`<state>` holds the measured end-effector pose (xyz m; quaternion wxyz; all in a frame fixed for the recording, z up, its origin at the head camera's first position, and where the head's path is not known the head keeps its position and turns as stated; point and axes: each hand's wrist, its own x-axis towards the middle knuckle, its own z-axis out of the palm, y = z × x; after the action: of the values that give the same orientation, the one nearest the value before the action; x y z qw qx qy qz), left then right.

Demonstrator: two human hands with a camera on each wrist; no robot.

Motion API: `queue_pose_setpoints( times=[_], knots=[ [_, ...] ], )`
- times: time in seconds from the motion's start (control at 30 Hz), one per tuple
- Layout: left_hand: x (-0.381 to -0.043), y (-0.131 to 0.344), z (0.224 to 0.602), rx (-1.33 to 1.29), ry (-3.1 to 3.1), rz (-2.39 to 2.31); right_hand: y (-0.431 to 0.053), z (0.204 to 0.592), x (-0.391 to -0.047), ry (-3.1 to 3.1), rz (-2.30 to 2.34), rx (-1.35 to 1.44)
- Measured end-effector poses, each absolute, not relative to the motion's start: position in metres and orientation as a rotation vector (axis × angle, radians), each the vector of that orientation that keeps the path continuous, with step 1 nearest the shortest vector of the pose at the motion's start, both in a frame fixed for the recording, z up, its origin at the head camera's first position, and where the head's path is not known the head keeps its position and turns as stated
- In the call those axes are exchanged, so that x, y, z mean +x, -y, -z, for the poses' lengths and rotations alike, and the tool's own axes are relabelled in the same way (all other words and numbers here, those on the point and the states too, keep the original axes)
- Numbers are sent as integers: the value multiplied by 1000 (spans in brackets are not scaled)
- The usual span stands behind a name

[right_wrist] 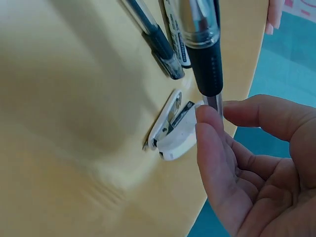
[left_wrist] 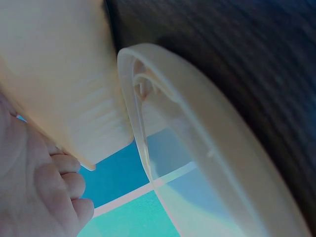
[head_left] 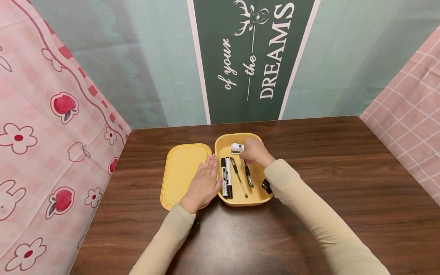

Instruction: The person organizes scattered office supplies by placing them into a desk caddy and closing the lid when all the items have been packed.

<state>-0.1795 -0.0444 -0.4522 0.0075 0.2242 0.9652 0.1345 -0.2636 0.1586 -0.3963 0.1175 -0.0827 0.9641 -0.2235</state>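
Note:
My right hand [head_left: 256,152] is over the yellow box [head_left: 256,196], pinching a black-gripped pen [right_wrist: 207,69] between thumb and fingers. The pen points down and toward the person in the head view. Beyond it, a white stapler [right_wrist: 180,136] lies on the box floor near the far end. Another pen [head_left: 238,175] lies at a slant in the middle, and two black-and-white markers [head_left: 228,179] lie side by side along the left wall. With fingers extended, my left hand [head_left: 203,185] rests at the box's left rim, its fingertips showing against the wall in the left wrist view.
A yellow lid [head_left: 182,168] lies just left of the box, partly under the left hand and forearm. Both sit on a dark wood table [head_left: 343,164]. A patterned pink cloth [head_left: 62,152] hangs at the left, and a green-blue cloth stands behind the table.

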Motion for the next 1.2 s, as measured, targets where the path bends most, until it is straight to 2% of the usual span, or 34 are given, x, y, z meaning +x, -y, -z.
queue_pose_setpoints(
  times=[0.97,1.2],
  knots=[
    [-181,46,453,701,-3009,-422,-135,431,-259,-2793,485,-262],
    [-181,45,452,692,-3017,-423,-135,428,-259,-2789,442,-253]
  ],
)
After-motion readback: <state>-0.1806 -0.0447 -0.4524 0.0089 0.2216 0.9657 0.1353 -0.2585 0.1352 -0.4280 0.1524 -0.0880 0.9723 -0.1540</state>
